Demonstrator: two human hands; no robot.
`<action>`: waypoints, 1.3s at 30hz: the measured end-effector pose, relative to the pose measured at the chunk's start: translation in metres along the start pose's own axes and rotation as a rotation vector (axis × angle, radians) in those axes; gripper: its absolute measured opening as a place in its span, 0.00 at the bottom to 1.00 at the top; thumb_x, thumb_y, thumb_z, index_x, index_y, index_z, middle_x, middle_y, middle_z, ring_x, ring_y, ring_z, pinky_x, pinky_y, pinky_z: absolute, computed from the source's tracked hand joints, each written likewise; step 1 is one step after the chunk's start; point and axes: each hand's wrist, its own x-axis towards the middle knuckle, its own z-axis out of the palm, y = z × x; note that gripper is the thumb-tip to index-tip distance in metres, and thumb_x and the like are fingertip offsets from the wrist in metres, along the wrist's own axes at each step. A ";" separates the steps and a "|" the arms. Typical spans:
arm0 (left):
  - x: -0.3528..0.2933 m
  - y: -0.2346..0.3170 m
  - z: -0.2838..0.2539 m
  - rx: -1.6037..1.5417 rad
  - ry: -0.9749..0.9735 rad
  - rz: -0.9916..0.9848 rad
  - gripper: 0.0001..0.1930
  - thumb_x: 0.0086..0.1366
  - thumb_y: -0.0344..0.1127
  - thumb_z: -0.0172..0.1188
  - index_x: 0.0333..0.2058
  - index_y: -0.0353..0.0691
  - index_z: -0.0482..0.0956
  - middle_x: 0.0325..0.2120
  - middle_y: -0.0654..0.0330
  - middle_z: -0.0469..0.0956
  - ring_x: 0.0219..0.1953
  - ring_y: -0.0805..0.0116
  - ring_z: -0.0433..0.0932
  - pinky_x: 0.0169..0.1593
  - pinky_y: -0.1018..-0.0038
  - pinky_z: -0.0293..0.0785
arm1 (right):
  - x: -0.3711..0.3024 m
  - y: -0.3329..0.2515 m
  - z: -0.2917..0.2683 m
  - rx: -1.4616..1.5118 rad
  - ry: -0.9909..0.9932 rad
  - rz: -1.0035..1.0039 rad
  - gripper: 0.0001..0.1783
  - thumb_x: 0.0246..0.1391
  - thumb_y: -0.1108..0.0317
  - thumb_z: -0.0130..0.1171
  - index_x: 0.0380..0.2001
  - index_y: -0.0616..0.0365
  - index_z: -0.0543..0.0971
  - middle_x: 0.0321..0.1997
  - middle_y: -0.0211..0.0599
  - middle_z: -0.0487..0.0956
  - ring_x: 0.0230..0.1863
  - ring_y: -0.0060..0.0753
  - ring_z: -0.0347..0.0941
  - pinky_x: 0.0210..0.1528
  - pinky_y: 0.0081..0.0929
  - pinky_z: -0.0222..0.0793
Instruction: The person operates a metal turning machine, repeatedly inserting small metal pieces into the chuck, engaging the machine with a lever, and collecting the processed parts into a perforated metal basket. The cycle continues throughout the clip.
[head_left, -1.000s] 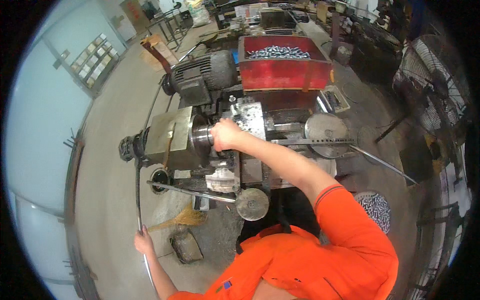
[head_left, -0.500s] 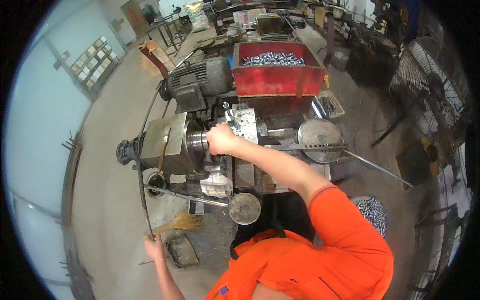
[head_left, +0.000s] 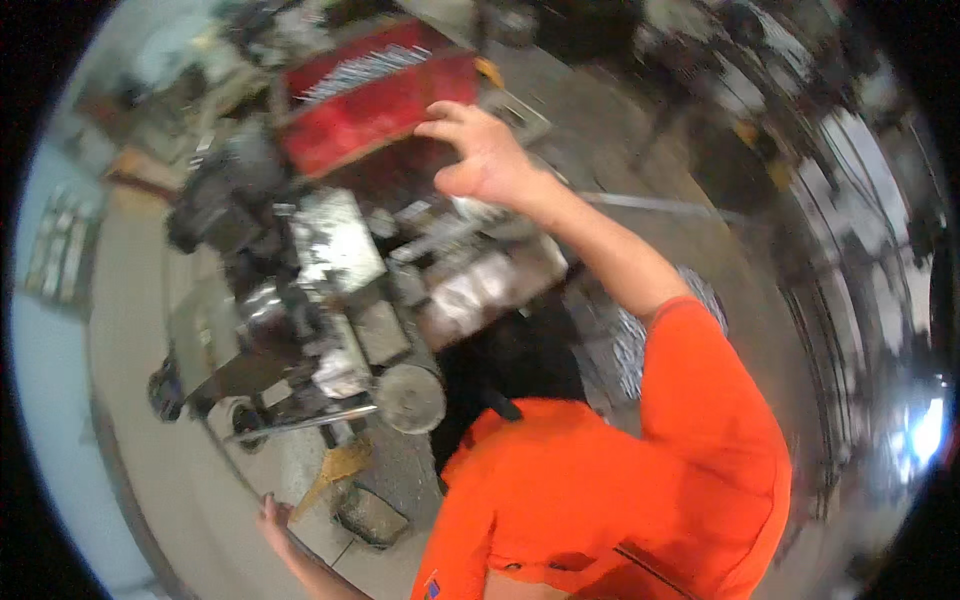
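Note:
My right hand (head_left: 480, 160) is raised beside the front right corner of a red box (head_left: 375, 110) that holds many small shiny metal pieces. Its fingers are spread and bent, and nothing shows between them. Low on the left, my left hand (head_left: 274, 522) is closed round the end of a long dark lever (head_left: 232, 462) that runs up to the machine. Blur softens the machine's spindle (head_left: 265, 315) and the bright metal block (head_left: 340, 240) on its bed. A round metal disc (head_left: 410, 398) sits on the near end of a rod.
A hand broom (head_left: 342, 465) and a dustpan-like tray (head_left: 372, 515) lie on the floor near my left arm. Behind my right forearm is a container of small metal parts (head_left: 630, 350). A dark motor (head_left: 230, 190) stands left of the red box.
My right hand has left the spindle, moved right and opened near the red box. The whole view has turned and shifted. My left hand stays at the lever's end.

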 end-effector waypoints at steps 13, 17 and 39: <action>0.022 -0.009 -0.012 -0.004 0.008 -0.179 0.18 0.58 0.37 0.58 0.43 0.32 0.69 0.18 0.57 0.64 0.19 0.63 0.65 0.27 0.63 0.71 | -0.431 0.193 -0.070 -0.442 -0.629 1.109 0.18 0.33 0.60 0.56 0.32 0.53 0.81 0.37 0.47 0.78 0.42 0.46 0.74 0.49 0.32 0.69; 0.019 -0.010 -0.017 0.075 0.115 -0.154 0.19 0.57 0.38 0.59 0.42 0.30 0.70 0.19 0.55 0.67 0.20 0.63 0.67 0.27 0.63 0.71 | -0.437 0.205 -0.042 -0.558 -0.640 1.101 0.18 0.36 0.59 0.55 0.29 0.58 0.81 0.38 0.48 0.78 0.43 0.45 0.74 0.49 0.32 0.69; -0.123 0.194 0.269 0.410 -0.611 0.636 0.16 0.60 0.41 0.57 0.39 0.33 0.78 0.31 0.54 0.80 0.34 0.70 0.78 0.40 0.73 0.72 | -0.164 -0.069 -0.015 0.600 -0.314 -0.021 0.27 0.26 0.72 0.56 0.39 0.60 0.78 0.50 0.48 0.71 0.50 0.47 0.70 0.52 0.31 0.65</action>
